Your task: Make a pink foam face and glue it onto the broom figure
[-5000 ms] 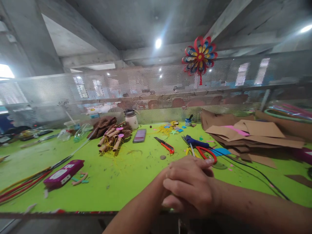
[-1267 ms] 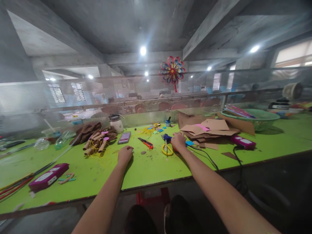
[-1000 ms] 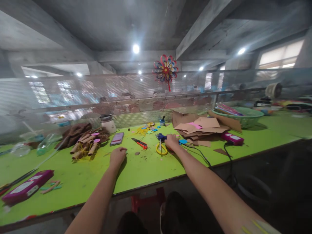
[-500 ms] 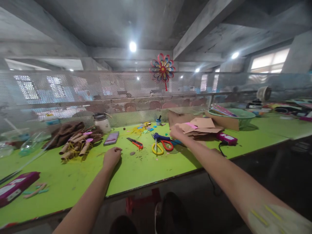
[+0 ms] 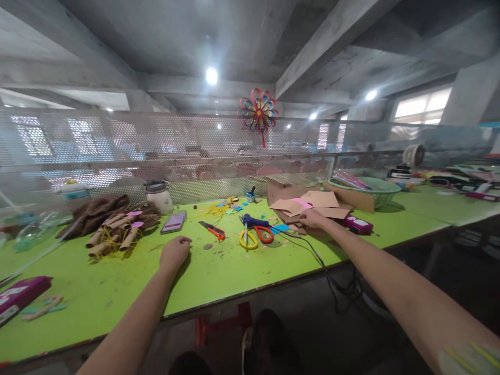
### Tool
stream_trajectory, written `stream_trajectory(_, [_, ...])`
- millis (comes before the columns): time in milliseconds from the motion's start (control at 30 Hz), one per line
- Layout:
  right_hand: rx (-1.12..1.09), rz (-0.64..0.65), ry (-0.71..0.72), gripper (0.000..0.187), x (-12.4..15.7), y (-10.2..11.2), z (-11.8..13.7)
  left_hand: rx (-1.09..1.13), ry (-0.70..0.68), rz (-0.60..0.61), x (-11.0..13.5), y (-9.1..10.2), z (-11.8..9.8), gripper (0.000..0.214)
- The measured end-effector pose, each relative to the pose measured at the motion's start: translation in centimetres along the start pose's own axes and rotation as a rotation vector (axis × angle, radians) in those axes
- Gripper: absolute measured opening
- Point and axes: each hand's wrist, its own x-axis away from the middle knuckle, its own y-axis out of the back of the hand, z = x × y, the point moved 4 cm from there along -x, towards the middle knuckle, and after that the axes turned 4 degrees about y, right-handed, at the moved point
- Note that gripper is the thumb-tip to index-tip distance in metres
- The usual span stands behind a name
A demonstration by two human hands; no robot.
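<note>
My left hand [image 5: 174, 251] rests on the green table [image 5: 219, 276] with its fingers curled under and nothing in it. An orange utility knife [image 5: 213, 230] lies just beyond it. My right arm stretches far out, and my right hand [image 5: 311, 217] lies on the front edge of a pile of brown cardboard sheets [image 5: 317, 200]. Its fingers are too small to read. To the left of that hand lie yellow-handled scissors [image 5: 249, 240], red-handled scissors [image 5: 265, 234] and a blue-handled tool [image 5: 253, 221].
A black cable [image 5: 312, 251] runs from near the scissors over the table's front edge. A purple box [image 5: 358, 224] and a green basket [image 5: 371, 185] sit right of the cardboard. Cardboard tubes [image 5: 113, 235], a jar [image 5: 158, 194] and a phone [image 5: 174, 222] lie at left. A mesh screen [image 5: 117, 151] backs the table.
My hands were clasped, then parted. My right hand went from the scissors to the right onto the cardboard pile. My left hand has stayed on the table. The view turned right.
</note>
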Motion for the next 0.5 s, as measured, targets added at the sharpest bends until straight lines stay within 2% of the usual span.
stream_trajectory(233, [0.027, -0.096, -0.047, 0.033, -1.1, -1.2, 1.7, -0.006, 0.001, 0.01, -0.1, -0.2, 0.3, 0.03])
stream_trajectory(500, [0.046, -0.108, -0.004, 0.031, 0.2, -0.9, 1.3, 0.004, 0.013, 0.004, 0.0, -0.1, 0.2, 0.027])
